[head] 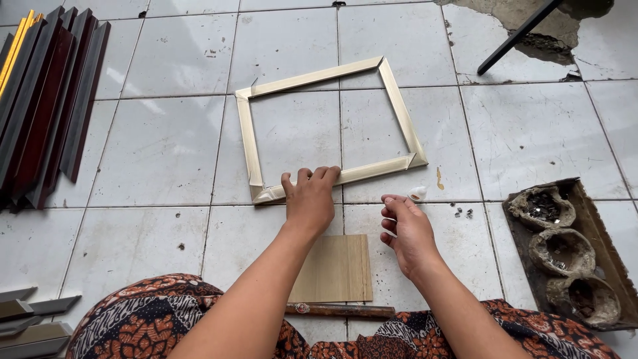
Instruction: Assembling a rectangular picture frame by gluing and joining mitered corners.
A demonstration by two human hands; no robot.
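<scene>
A rectangular frame (399,106) of pale gold moulding lies flat on the white tiled floor. My left hand (310,199) presses down on its near side, fingers curled over the moulding. My right hand (407,233) hovers just right of it, fingers bent, pinching a small white object (417,193) at the fingertips; I cannot tell what it is. A square wooden board (335,269) rests on the floor under my forearms, with a brown stick-like handle (345,310) along its near edge.
Dark moulding strips (46,100) are stacked at the left, with shorter cut pieces (33,319) at lower left. A wooden tray (601,233) with three crusted bowls sits at right. Small metal bits (463,213) lie beside it. A black bar (515,36) crosses broken tile at upper right.
</scene>
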